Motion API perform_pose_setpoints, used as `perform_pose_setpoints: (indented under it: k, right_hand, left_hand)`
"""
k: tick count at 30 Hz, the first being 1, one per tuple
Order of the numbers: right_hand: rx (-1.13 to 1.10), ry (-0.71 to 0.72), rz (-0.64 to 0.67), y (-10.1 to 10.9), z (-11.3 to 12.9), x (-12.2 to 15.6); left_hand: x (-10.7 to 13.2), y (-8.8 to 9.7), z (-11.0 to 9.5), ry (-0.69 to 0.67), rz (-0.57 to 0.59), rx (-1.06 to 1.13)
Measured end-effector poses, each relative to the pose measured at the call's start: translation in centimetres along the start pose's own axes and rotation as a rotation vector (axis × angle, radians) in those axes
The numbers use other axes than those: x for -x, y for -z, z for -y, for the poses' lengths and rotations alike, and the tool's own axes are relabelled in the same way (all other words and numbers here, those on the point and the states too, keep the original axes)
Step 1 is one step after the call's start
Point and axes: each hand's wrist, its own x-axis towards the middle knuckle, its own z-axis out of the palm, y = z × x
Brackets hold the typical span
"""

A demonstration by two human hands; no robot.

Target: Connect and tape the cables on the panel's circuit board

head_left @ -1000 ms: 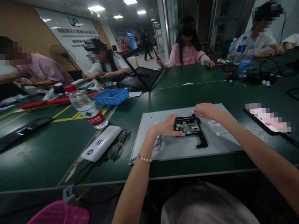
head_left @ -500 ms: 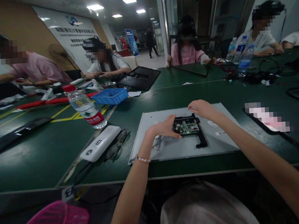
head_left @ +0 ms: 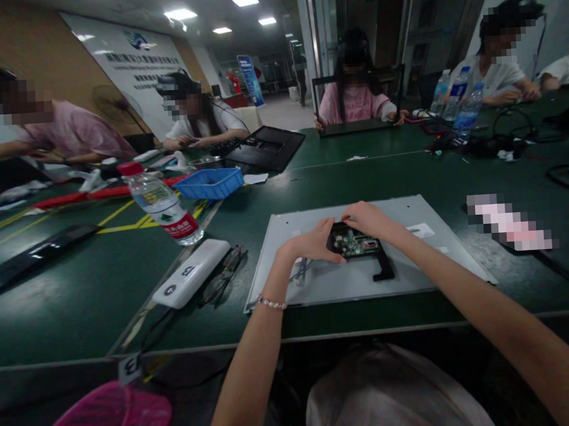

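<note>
A flat grey metal panel (head_left: pixel 289 290), looking like the back of a display, lies on the dark green table. On its middle sits a black plastic bracket (head_left: pixel 385 266) with a green circuit board (head_left: pixel 356 244) inside. My left hand (head_left: pixel 315 242) grips the bracket's left side, thumb at the near edge and fingers at the far one. My right hand (head_left: pixel 369 220) is at the bracket's far edge, close to the left fingers; its fingertips are pinched together, and what they hold is hidden. Thin grey cables (head_left: pixel 301 271) run beside my left wrist.
Left of the panel lie eyeglasses (head_left: pixel 223 274), a white power bank (head_left: pixel 192 273) and a red-capped water bottle (head_left: pixel 163 207). Behind them is a blue bin (head_left: pixel 211 183). A phone (head_left: pixel 507 225) lies right. A pink basket (head_left: pixel 147 408) stands below the table edge. People sit around the table.
My right hand has moved left along the bracket's far edge toward my left hand, which has stayed put. Across the table, a person has lowered and levelled a black frame.
</note>
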Motion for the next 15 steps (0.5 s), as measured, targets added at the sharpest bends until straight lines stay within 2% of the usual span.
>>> perform_pose_setpoints:
  k: [5, 10, 15]
  right_hand:
    - [0.028, -0.050, -0.054, 0.03, 0.28, -0.02]
    - [0.038, 0.008, -0.006, -0.27, 0.43, -0.15]
    - [-0.037, 0.028, -0.017, -0.64, 0.20, -0.23]
  left_hand:
    - [-0.04, 0.23, -0.33, 0.017, 0.052, 0.053]
    - [-0.03, 0.30, -0.55, 0.041, 0.063, 0.054]
    - [-0.02, 0.44, -0.74, 0.047, 0.071, 0.063]
